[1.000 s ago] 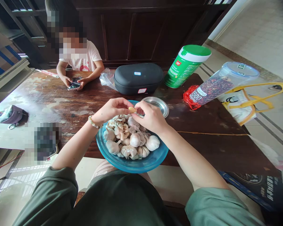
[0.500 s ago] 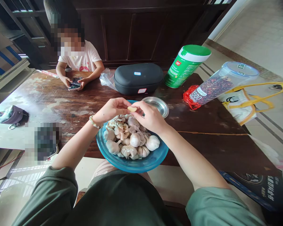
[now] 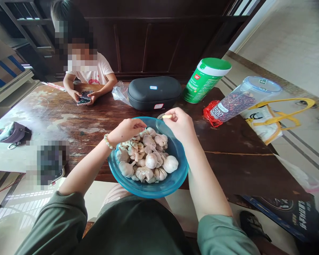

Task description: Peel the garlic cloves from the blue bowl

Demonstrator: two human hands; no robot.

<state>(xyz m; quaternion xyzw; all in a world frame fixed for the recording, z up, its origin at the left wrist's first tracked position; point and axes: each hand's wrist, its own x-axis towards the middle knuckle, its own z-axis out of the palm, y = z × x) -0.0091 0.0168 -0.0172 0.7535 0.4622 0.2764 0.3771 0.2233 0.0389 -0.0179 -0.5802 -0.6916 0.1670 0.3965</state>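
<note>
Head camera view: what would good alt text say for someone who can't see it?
A person's right hand pinches a peeled garlic clove above a blue bowl of garlic bulbs, the left hand hovering over its rim. Across the wooden table, another person holds a phone.

Soft daylight, faint shadows, warped wide-angle edges.

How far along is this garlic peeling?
Early on, it seems. Done: one peeled clove, pale and bare, though the small metal dish is too hidden to show whether it holds more. In hand: the right hand pinches that clove, while the left hand is curled above the rim. Left: the blue bowl is heaped with garlic bulbs, many still in their skins.
</note>
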